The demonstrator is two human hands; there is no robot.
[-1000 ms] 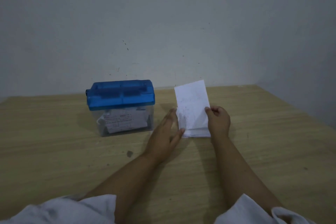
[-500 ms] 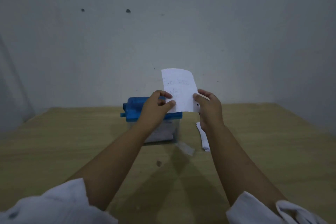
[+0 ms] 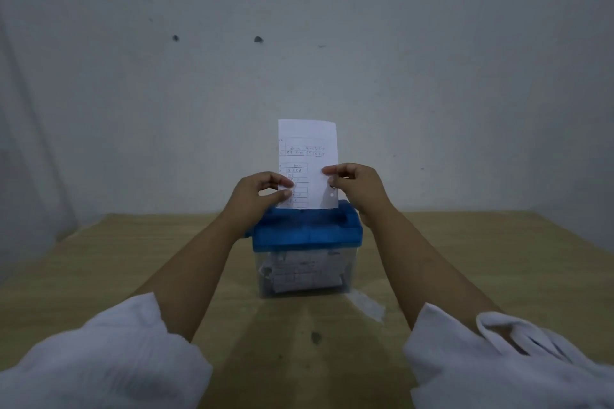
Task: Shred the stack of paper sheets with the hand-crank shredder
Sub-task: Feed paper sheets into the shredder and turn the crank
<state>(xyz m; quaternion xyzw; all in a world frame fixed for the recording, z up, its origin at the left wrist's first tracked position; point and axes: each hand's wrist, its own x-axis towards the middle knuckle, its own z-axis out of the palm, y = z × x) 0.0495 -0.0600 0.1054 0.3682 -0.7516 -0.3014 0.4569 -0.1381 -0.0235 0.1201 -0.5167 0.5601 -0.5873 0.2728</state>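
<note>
White paper, a single sheet (image 3: 307, 146) with ruled tables and handwriting, is held upright over the shredder (image 3: 307, 242). Its left edge is pinched between the thumb and fingers of the left hand (image 3: 257, 196). Its right edge is pinched in the same way by the right hand (image 3: 358, 188). The sheet's lower edge is met by the top of the shredder's blue lid (image 3: 345, 232), toward the back; whether it is in the slot cannot be told. Under the lid, crumpled paper pieces (image 3: 299, 276) are seen through the clear bin (image 3: 349, 262). The shredder is stood on a wooden table (image 3: 99, 259), between the two forearms. A pale scrap (image 3: 367, 305) is laid on the table just beside the bin's near right corner. White sleeves (image 3: 99, 359) are pushed up both arms.
</note>
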